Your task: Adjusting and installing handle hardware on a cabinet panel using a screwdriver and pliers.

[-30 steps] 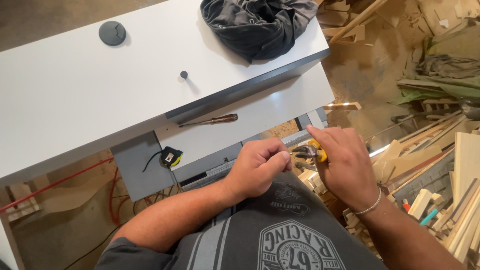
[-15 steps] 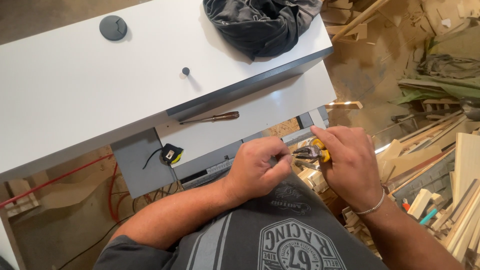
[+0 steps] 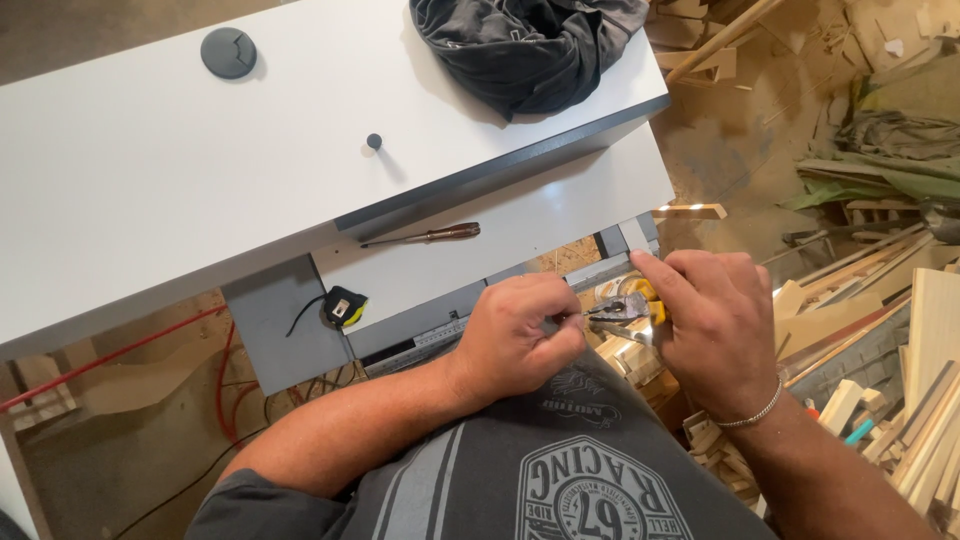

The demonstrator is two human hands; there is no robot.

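White desk (image 3: 150, 200), yellow-handled pliers (image 3: 625, 308)

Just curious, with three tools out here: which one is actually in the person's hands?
The yellow-handled pliers, gripped by the right hand. The screwdriver and tape measure lie untouched.

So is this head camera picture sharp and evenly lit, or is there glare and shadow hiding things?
Head view: mostly sharp, with soft, even light; the white desk top is bright but not blown out; the small dark knob casts a short shadow; the left hand and right hand are clear, though the yellow-handled pliers between them are partly hidden; edges bend slightly, wide-angle.
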